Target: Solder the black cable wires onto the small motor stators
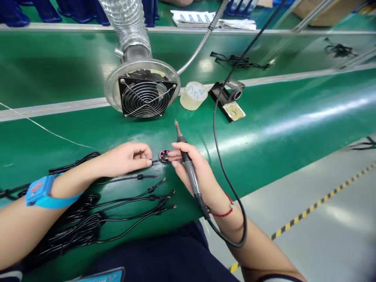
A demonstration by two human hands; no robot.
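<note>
My left hand is closed in a pinch on the end of a thin black wire, holding its tip against a small round black part with red dots on the green bench. My right hand grips a soldering iron like a pen, its tip pointing up and away, and its fingertips touch the round part from the right. A blue strap sits on my left wrist, a red string on my right wrist.
Several black wires with stripped ends lie near the bench's front edge. Behind stand a fume extractor fan on a hose, a tape roll and an iron stand with sponge. The iron's cord loops right. Floor lies at right.
</note>
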